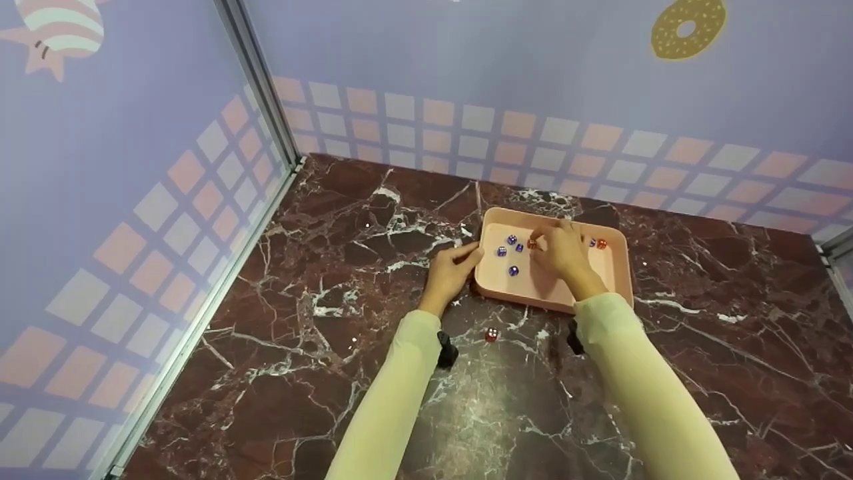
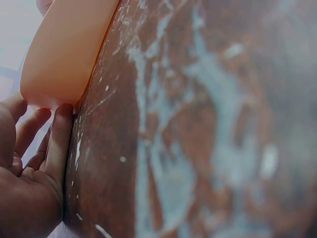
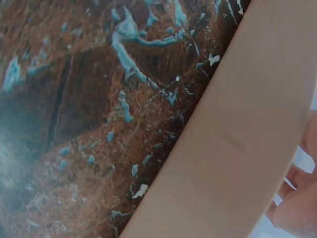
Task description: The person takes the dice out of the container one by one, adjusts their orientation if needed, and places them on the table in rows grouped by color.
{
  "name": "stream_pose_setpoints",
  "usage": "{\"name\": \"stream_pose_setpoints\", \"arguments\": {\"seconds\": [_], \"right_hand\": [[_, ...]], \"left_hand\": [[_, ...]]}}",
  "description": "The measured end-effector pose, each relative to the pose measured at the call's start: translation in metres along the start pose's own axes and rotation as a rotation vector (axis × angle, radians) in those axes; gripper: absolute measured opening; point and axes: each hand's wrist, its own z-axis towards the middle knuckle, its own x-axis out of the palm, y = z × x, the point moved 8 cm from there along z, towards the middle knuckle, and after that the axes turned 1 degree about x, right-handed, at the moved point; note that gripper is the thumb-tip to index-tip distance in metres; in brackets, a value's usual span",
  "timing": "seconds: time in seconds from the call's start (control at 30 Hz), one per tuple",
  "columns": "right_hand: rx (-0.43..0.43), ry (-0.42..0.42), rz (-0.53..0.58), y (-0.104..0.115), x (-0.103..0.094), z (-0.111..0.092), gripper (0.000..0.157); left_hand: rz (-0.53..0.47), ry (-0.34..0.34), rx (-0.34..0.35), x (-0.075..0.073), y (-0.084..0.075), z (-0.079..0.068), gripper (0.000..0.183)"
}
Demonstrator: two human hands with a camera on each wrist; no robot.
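A shallow peach tray (image 1: 520, 293) stands on the marbled table. My left hand (image 1: 448, 273) touches the outside of its left end with extended fingers; in the left wrist view the fingertips (image 2: 63, 111) lie against the tray's end wall (image 2: 64, 54). Reaching inside, my right hand (image 1: 563, 250) has thumb and forefinger at an orange die (image 1: 532, 244), pinching it. Several blue dice (image 1: 513, 271) lie in the tray's left part. Right of the hand are a blue die (image 1: 592, 243) and another orange die (image 1: 602, 245). The tray's side wall (image 3: 233, 134) hides most of the right hand in the right wrist view.
A red die (image 1: 491, 335) with white pips lies on the table (image 1: 320, 373) in front of the tray, between the forearms. Printed panels (image 1: 466, 53) with metal edging (image 1: 256, 73) rise behind and to the left.
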Motion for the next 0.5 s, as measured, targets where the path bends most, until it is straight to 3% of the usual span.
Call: {"name": "stream_pose_setpoints", "arguments": {"seconds": [0.5], "right_hand": [[-0.010, -0.051, 0.035, 0.0035, -0.0052, -0.0040, 0.015]], "left_hand": [[-0.005, -0.002, -0.001, -0.0003, -0.0006, 0.0004, 0.031]]}}
